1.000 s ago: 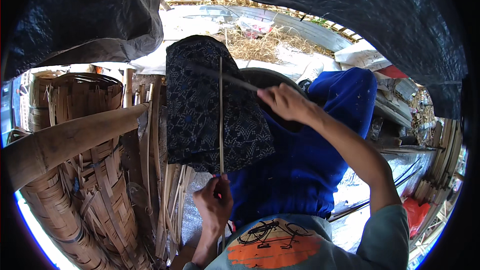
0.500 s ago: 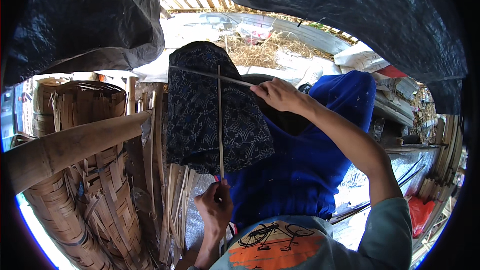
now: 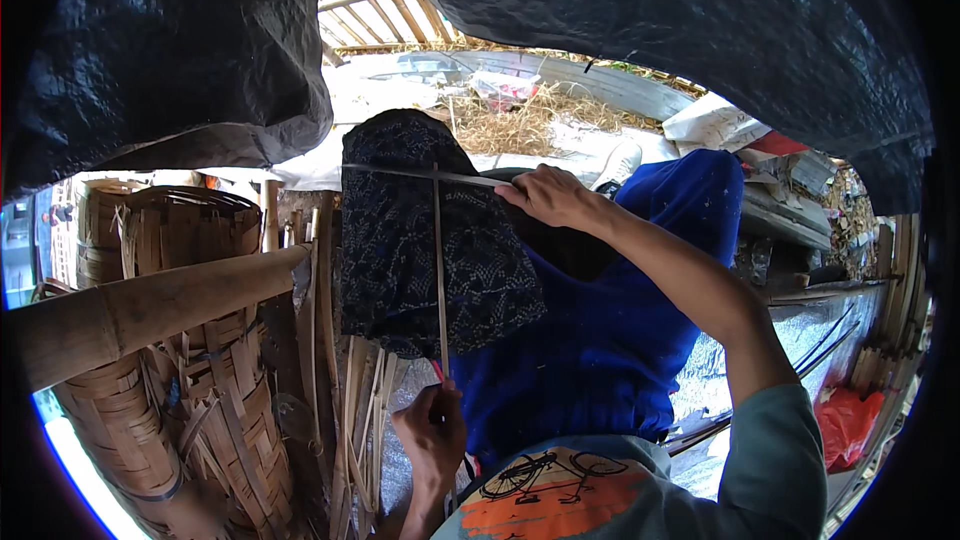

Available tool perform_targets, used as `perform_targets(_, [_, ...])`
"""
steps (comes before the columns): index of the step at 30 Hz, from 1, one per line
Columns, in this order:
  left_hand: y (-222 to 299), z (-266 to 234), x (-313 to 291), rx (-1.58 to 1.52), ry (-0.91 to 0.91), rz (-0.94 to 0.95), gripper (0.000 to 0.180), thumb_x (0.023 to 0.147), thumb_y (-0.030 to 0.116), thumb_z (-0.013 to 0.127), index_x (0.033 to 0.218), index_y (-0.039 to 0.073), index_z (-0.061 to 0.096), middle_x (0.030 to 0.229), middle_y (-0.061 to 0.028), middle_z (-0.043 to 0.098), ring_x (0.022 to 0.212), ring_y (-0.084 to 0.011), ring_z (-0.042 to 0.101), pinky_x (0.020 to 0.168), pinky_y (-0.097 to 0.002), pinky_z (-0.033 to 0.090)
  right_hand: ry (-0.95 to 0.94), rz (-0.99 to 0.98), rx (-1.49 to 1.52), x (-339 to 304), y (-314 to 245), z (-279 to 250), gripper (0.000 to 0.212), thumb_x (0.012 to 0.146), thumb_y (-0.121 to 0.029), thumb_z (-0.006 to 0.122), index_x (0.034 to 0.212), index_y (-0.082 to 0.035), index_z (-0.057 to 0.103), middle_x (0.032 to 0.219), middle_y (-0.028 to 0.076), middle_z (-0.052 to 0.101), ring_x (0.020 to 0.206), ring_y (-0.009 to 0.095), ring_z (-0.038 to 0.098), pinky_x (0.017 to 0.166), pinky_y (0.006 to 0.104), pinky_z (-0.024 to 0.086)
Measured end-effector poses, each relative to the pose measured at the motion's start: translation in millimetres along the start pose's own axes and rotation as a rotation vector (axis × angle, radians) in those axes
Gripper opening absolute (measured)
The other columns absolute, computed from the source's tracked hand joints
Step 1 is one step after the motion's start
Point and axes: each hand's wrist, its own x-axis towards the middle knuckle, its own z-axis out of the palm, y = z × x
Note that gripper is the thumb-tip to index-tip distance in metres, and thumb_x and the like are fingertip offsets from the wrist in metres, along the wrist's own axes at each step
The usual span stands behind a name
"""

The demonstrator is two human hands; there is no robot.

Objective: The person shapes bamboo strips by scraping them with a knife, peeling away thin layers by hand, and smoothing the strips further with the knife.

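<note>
Pale strip (image 3: 440, 270) over dark patterned cloth (image 3: 385, 260), long grey blade (image 3: 465, 179) across it.
I find the strip running lengthwise above the cloth draped on my left leg, its near end pinched in my left hand (image 3: 432, 428); my right hand (image 3: 556, 200) grasps the blade, which crosses near the strip's far end, contact unclear. Further left: bamboo pole (image 3: 160, 310), woven baskets (image 3: 120, 420).

No readable text, label, brand, number or sign anywhere in view

Two hands (image 3: 432, 432) (image 3: 560, 200), one blade (image 3: 470, 179) (plus one held strip (image 3: 441, 280)).
</note>
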Motion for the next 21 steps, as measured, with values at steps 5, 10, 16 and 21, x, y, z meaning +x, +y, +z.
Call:
perform_targets(5, [2,-8,-10,-0.001,-0.009,-0.041,0.021,0.089,0.008,0.062,0.071,-0.004,0.064,0.046,-0.0031,0.048,0.041,-0.0042,0.037,0.041,-0.0270,0.025,-0.278,0.493,0.188,31,2,-5,0.050,0.094,-0.046,0.052,0.064,-0.007,0.050,0.048,0.007,0.043,0.044,0.021,0.046,0.044,0.0395,0.045])
perform_targets(10, [1,-27,-9,-0.037,0.064,-0.085,0.022,0.090,0.011,0.061,0.075,-0.004,0.066,0.047,-0.0003,0.047,0.044,-0.0020,0.037,0.042,-0.0253,0.024,-0.379,0.747,0.226,27,12,-27,0.047,0.096,-0.042,0.050,0.072,-0.002,0.057,0.055,0.016,0.055,0.050,0.032,0.056,0.051,0.0448,0.046])
perform_targets(16, [-10,-9,56,0.217,0.275,0.218,0.012,0.084,0.012,0.067,0.076,0.003,0.067,0.057,-0.0131,0.061,0.045,-0.0238,0.059,0.043,-0.0335,0.040,-0.451,1.186,0.576,46,-24,-100,0.050,0.098,-0.040,0.044,0.085,0.004,0.062,0.065,0.022,0.060,0.069,0.039,0.060,0.069,0.0480,0.045])
perform_targets(21, [-1,25,111,0.272,0.304,0.273,0.017,0.083,0.013,0.069,0.072,0.001,0.064,0.057,-0.0171,0.057,0.052,-0.0339,0.060,0.046,-0.0372,0.041,-0.509,1.055,0.591,56,-51,-121,0.050,0.099,-0.043,0.043,0.088,0.000,0.067,0.059,0.021,0.058,0.060,0.034,0.062,0.057,0.0439,0.050])
